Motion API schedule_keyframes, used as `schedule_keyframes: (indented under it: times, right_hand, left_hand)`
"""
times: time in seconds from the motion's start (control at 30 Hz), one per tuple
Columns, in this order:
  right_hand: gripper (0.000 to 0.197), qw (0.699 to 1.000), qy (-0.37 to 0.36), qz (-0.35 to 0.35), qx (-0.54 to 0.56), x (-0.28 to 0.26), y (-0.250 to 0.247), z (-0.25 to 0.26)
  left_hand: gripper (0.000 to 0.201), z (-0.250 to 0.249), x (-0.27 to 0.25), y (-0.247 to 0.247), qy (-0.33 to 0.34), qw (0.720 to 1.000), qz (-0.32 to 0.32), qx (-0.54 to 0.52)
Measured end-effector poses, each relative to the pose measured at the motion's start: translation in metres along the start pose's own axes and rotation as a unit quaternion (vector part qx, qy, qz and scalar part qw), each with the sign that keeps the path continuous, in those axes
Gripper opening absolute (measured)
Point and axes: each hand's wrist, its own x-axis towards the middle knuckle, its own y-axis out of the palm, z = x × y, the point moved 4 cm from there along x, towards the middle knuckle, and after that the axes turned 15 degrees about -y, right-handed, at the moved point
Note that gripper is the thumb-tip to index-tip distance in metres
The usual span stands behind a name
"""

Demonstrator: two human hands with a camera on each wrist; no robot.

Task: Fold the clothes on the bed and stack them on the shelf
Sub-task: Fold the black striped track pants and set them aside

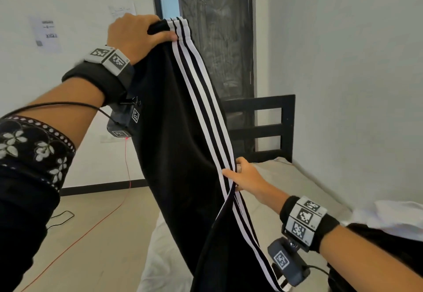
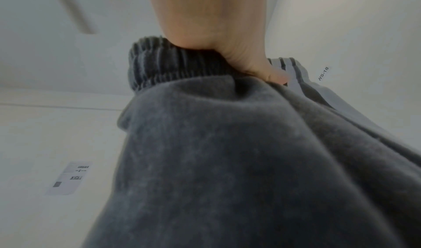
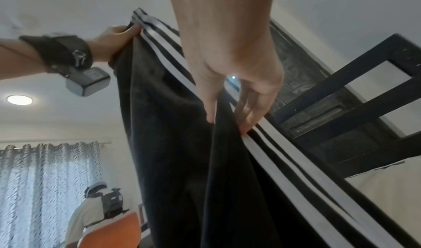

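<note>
Black track pants (image 1: 178,131) with three white side stripes hang in the air over the bed (image 1: 286,177). My left hand (image 1: 137,32) is raised high and grips the ribbed waistband (image 2: 154,64) in a fist. Lower down, my right hand (image 1: 242,174) pinches the striped side seam between thumb and fingers (image 3: 248,115). The same pants (image 3: 182,144) fill the right wrist view, with my left hand (image 3: 118,36) at their top. The legs drop out of sight below.
A black slatted headboard (image 1: 270,129) stands at the bed's far end against the white wall. White and dark clothes (image 1: 389,216) lie on the bed at right. A red cable (image 1: 91,225) crosses the floor at left. Another person (image 3: 95,216) stands near a curtain.
</note>
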Motion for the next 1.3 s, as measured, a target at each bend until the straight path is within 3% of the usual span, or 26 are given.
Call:
schedule_keyframes:
  times: [0.07,0.13,0.33,0.43,0.47,0.57,0.63,0.73,0.8,0.87,0.93,1.07,1.13,1.3]
  right_hand:
    - [0.078,0.999,-0.003,0.002,-0.043,-0.002,0.01,-0.007]
    - [0.086,0.997,0.032,0.024,-0.063,-0.005,0.022,-0.018]
    - [0.023,0.977,0.18,0.116,-0.018,-0.023,0.042,-0.052]
    - [0.03,0.965,0.232,0.118,-0.02,-0.03,0.047,-0.068]
    - [0.029,0.966,0.231,0.11,-0.043,-0.031,0.047,-0.073]
    - [0.009,0.951,0.137,0.094,-0.26,-0.018,0.025,-0.075]
    - [0.018,0.945,0.061,0.014,-0.322,-0.004,-0.008,-0.065]
    - [0.022,0.93,-0.067,-0.226,-0.282,0.01,-0.071,-0.034]
    - [0.03,0.907,-0.127,-0.315,-0.248,0.012,-0.103,-0.021]
    - [0.042,0.925,-0.107,-0.256,-0.261,0.013,-0.117,-0.03]
    - [0.037,0.94,-0.031,-0.176,-0.289,0.006,-0.12,-0.058]
    - [0.03,0.943,0.048,-0.09,-0.318,-0.014,-0.102,-0.105]
    - [0.035,0.942,0.095,-0.011,-0.322,-0.022,-0.084,-0.122]
    - [0.076,0.942,0.142,0.218,-0.211,-0.042,-0.021,-0.171]
  left_hand:
    - [0.069,0.001,0.002,-0.001,0.003,1.0,-0.001,0.002]
    - [0.071,0.002,0.005,-0.001,0.004,1.0,-0.004,0.004]
    - [0.08,0.017,0.012,0.0,-0.005,0.999,-0.028,0.018]
    - [0.08,0.024,0.011,0.001,-0.011,1.0,-0.024,0.007]
    - [0.08,0.027,0.01,0.002,-0.014,1.0,-0.022,0.007]
    - [0.078,0.046,0.006,0.005,-0.041,0.999,-0.015,0.018]
    - [0.077,0.067,0.003,0.005,-0.082,0.996,-0.018,0.011]
    - [0.076,0.102,0.001,0.002,-0.161,0.986,-0.037,-0.034]
    - [0.071,0.118,-0.001,-0.001,-0.203,0.976,-0.043,-0.068]
    - [0.063,0.125,-0.003,-0.002,-0.227,0.967,-0.048,-0.105]
    - [0.062,0.12,-0.005,-0.002,-0.222,0.965,-0.052,-0.127]
    - [0.073,0.103,-0.009,0.007,-0.187,0.977,-0.044,-0.095]
    - [0.076,0.096,-0.012,0.012,-0.177,0.98,-0.041,-0.086]
    - [0.075,0.086,-0.015,0.016,-0.145,0.985,-0.026,-0.085]
